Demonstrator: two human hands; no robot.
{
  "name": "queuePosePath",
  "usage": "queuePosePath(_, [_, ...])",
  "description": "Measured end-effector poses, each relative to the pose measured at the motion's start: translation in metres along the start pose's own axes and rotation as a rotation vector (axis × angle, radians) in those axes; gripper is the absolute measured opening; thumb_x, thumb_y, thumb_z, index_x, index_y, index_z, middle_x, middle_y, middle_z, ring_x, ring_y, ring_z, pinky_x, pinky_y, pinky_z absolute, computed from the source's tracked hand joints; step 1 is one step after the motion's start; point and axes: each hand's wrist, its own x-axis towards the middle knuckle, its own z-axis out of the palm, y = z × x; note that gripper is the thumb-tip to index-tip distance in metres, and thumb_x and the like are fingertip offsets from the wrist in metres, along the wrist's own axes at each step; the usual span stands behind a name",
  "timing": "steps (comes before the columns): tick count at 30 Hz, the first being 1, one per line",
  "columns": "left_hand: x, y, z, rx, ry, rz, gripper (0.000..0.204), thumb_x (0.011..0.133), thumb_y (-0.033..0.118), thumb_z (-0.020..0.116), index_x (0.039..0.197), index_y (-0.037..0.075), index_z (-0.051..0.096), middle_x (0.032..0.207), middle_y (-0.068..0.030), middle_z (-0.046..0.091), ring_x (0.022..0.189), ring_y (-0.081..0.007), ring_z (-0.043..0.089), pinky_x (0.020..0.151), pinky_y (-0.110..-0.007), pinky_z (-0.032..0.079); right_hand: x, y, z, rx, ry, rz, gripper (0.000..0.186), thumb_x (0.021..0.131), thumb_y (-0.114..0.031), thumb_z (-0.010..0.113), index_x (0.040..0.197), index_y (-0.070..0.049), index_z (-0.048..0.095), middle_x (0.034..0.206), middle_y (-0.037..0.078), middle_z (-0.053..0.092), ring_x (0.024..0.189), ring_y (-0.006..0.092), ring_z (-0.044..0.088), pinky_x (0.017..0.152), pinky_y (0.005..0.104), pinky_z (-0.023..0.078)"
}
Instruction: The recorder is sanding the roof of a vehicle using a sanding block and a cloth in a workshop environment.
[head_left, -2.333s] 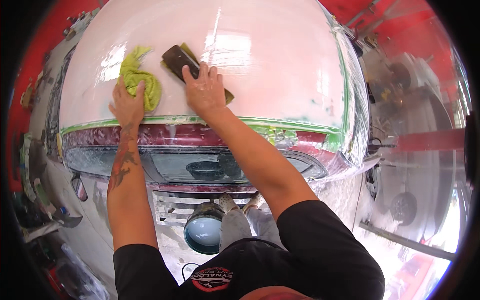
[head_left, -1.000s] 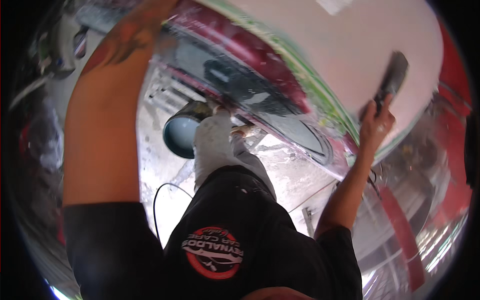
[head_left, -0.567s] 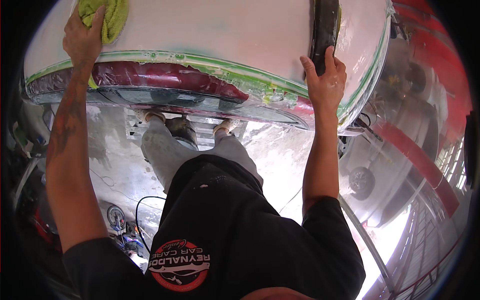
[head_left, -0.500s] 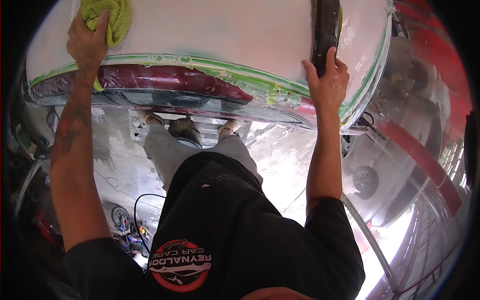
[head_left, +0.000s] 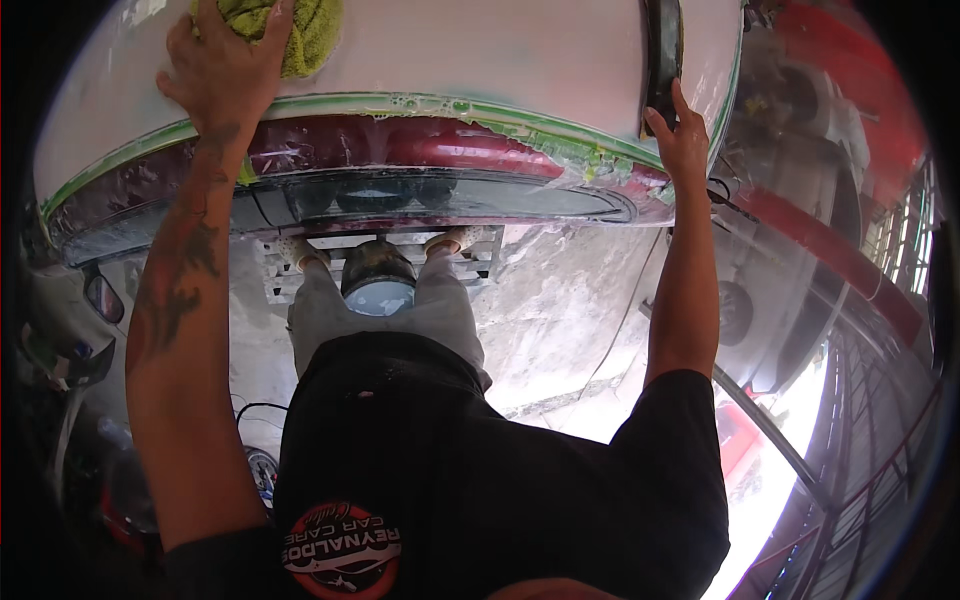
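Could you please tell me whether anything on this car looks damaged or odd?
Yes: below the pale panel, the dark red strip gives way on the right to a ragged green patch, unlike its glossier middle.

My long black block point(head_left: 661, 50) is now farther from the crumpled yellow-green cloth point(head_left: 312, 38). My grey-trousered legs point(head_left: 452, 305) now straddle the dark bucket point(head_left: 379, 263).

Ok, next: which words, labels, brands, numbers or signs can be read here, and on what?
Black T-shirt: white lettering on a round red-and-black emblem, upside down in view; wording not copied out.
Yellow-green towel, black sanding block, bucket: no lettering I can make out.
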Motion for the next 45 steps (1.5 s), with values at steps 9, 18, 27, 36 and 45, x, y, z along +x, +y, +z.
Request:
queuePosePath(9, [0.004,-0.013,0.003,0.016,0.017,0.020,0.085,0.088,0.070,0.052,0.148,0.012,0.037,0.143,-0.0175,0.045,0.139,-0.0304,0.035,0.106,-0.063,0.021,-0.010,-0.007,-0.001,0.123,0.096,-0.043,0.067,0.077,-0.035,0.073,0.139,-0.019,0.056,0.098,0.021,0.062,0.093,0.0335,0.062,0.085,0.0432,0.051])
queuePosePath(18, [0.003,-0.015,0.003,0.038,0.036,0.021,0.083,0.087,0.070,0.052,0.145,0.011,0.042,0.140,-0.0182,0.050,0.136,-0.0325,0.039,0.103,-0.063,0.027,-0.023,0.005,0.018,0.175,0.221,-0.115,0.063,0.077,-0.028,0.072,0.136,-0.014,0.056,0.098,0.019,0.056,0.089,0.0337,0.060,0.083,0.0424,0.051])
queuePosePath(27, [0.009,-0.008,-0.001,0.049,-0.036,0.014,0.084,0.086,0.071,0.053,0.146,0.013,0.042,0.141,-0.0180,0.049,0.135,-0.0332,0.041,0.103,-0.064,0.027,-0.013,0.006,0.016,0.192,0.204,-0.090,0.060,0.083,-0.038,0.072,0.135,-0.013,0.058,0.107,0.022,0.058,0.095,0.0348,0.060,0.086,0.0431,0.049])
queuePosePath(36, [0.001,-0.016,0.009,0.076,0.057,0.034,0.085,0.086,0.071,0.053,0.145,0.011,0.041,0.135,-0.0220,0.049,0.132,-0.0342,0.043,0.102,-0.063,0.027,-0.007,-0.006,0.033,0.106,0.278,-0.063,0.061,0.086,-0.043,0.067,0.136,-0.011,0.052,0.113,0.028,0.055,0.106,0.0418,0.053,0.093,0.0503,0.044])
queuePosePath(45, [0.004,-0.003,-0.005,0.098,0.028,-0.012,0.087,0.086,0.070,0.054,0.147,0.010,0.037,0.140,-0.0252,0.040,0.132,-0.0391,0.041,0.105,-0.065,0.022,-0.035,-0.203,0.070,0.127,0.497,-0.045,0.054,0.088,-0.033,0.061,0.139,-0.015,0.053,0.100,0.027,0.048,0.096,0.0423,0.046,0.082,0.0526,0.040])
